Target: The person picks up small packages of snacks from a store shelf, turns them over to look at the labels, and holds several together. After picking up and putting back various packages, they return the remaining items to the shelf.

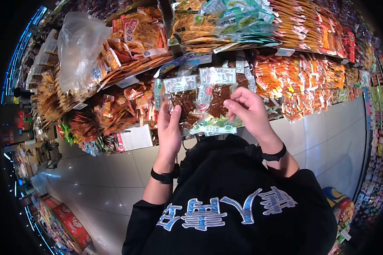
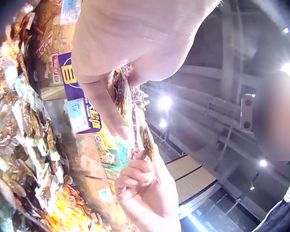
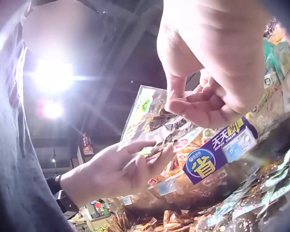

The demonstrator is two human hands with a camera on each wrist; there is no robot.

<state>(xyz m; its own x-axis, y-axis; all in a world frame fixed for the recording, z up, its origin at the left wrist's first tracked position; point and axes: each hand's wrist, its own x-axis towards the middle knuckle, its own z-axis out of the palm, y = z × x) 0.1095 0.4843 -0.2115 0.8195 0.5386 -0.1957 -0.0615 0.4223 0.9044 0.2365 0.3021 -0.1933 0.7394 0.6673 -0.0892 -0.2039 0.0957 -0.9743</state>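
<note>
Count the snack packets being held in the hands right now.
2. The left packet is held by the left hand. The right packet is pinched by the right hand. More may be stacked hidden behind them.

Orange packets are lying heaped in rows, a clear bag is sagging over one heap, a blue sign is hanging below, and floor tiles are shining.

— Anything legible?
— The blue shelf sign shows "省" in a circle, with "天天" beside it.
— And the packets?
— White labels, but the print is too small; possibly Chinese.
</note>
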